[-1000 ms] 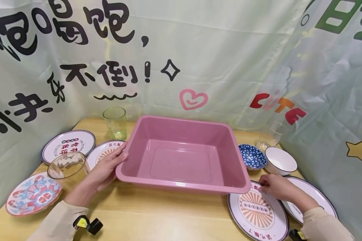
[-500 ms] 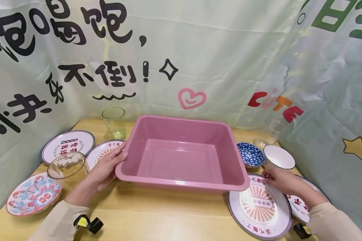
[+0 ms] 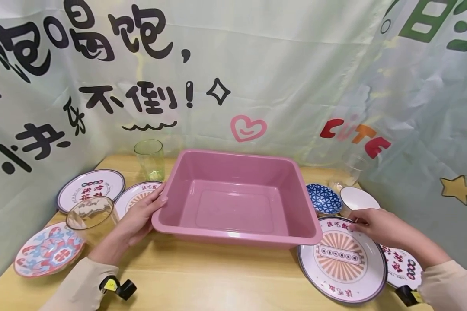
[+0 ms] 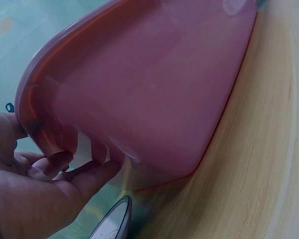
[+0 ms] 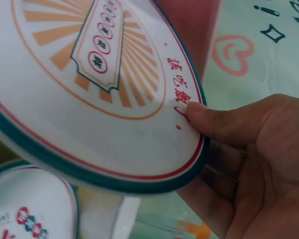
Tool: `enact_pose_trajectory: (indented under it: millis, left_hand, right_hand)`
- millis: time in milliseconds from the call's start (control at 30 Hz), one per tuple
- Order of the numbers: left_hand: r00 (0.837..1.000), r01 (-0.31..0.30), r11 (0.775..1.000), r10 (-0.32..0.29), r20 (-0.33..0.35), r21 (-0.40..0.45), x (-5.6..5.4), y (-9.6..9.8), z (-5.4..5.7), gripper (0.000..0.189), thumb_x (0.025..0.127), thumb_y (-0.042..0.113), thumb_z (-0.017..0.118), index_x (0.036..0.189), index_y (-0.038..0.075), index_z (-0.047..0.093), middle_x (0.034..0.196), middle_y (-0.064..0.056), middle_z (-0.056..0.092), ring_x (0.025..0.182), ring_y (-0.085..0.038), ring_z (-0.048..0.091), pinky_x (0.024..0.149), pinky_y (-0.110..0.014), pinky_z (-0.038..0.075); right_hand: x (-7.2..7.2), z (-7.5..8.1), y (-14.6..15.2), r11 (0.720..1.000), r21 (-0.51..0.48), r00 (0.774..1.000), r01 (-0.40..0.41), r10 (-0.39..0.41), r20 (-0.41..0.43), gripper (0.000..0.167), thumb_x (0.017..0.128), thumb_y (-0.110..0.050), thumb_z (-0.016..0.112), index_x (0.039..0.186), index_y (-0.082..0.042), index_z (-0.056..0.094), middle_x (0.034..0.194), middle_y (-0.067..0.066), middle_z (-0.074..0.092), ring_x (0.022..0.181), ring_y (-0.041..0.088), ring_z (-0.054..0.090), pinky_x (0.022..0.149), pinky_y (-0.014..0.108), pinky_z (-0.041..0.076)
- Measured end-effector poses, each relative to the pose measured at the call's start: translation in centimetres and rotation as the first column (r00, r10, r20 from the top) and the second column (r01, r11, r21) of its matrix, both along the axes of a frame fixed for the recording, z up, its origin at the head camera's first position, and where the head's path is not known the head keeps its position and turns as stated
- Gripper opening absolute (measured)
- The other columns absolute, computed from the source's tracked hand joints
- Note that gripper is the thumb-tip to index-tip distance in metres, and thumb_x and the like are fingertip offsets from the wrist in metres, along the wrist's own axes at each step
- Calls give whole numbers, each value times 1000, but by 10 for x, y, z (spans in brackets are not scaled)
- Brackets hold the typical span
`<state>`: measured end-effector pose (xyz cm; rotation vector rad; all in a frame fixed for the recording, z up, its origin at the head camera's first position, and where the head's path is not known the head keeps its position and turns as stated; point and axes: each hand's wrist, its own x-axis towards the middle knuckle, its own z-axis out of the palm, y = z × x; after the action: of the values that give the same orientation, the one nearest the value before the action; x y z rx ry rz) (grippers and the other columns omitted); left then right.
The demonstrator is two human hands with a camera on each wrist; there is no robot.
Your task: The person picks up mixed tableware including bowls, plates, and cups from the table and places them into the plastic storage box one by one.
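At the middle of the head view a pink plastic basin (image 3: 233,236) stands with nothing inside. My left hand (image 3: 140,218) grips its left rim; in the left wrist view the fingers (image 4: 97,179) curl under the lip of the basin (image 4: 149,94). On the right, my right hand (image 3: 389,231) pinches the far edge of a round white plate (image 3: 340,259) with an orange sunburst. The right wrist view shows the thumb (image 5: 209,119) on top of that plate (image 5: 134,94) and the other fingers beneath, with the plate raised over another white plate (image 5: 35,199).
Behind the right hand are a blue patterned bowl (image 3: 324,199), a white bowl (image 3: 359,201) and a clear glass (image 3: 354,168). Left of the basin stand a green glass (image 3: 149,160), an amber glass (image 3: 91,216), two white plates and a colourful patterned dish (image 3: 48,250). Printed cloth walls surround the table.
My right hand has lifted the sunburst plate and drawn it slightly right, baring different parts of the plate below. My left hand keeps its hold on the basin.
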<state>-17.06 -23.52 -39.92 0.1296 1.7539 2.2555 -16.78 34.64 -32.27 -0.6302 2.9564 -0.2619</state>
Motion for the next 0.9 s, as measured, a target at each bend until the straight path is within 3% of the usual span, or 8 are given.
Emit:
enact_pose_trajectory:
  millis: [200,433,600,700,900]
  left_hand:
    - [1000,-8,1000,8,12,-1,2,-3,1,68,103,25,51,158,27,11,154,-22,26,115,-22,59,99,-41,47]
    - [999,50,999,-50,-10,-2,0,3,5,67,104,24,50,158,28,12,154,-25,24,115,-27,59,97,-41,48]
    - [997,71,995,-73,-31,-65,3,10,6,66,105,26,47,158,29,9,150,-28,30,110,-30,61,92,-43,52]
    - [995,75,991,-82,-56,-111,5,12,7,67,105,27,47,158,26,7,150,-30,30,115,-33,58,93,-45,51]
    - [993,55,982,-73,-95,-178,10,15,10,68,104,26,48,158,21,7,150,-32,30,118,-36,56,94,-44,51]
  right_hand:
    - [4,19,-2,1000,15,1000,13,-13,-25,3,91,-18,69,92,-15,69,79,-8,64,70,9,56,58,32,45]
    - [8,47,7,995,62,993,75,-68,-97,7,90,-16,69,96,-13,70,80,-5,66,71,12,58,58,36,46]
    - [11,60,18,990,73,983,118,-106,-153,16,91,-20,69,99,-7,71,79,-3,67,69,16,60,56,38,47]
    - [13,65,22,985,81,975,153,-137,-177,20,91,-20,69,100,-2,71,78,1,68,68,18,61,55,37,47]
    - [16,79,25,974,90,951,206,-178,-254,23,92,-19,69,99,3,70,73,2,64,60,15,51,50,31,38]
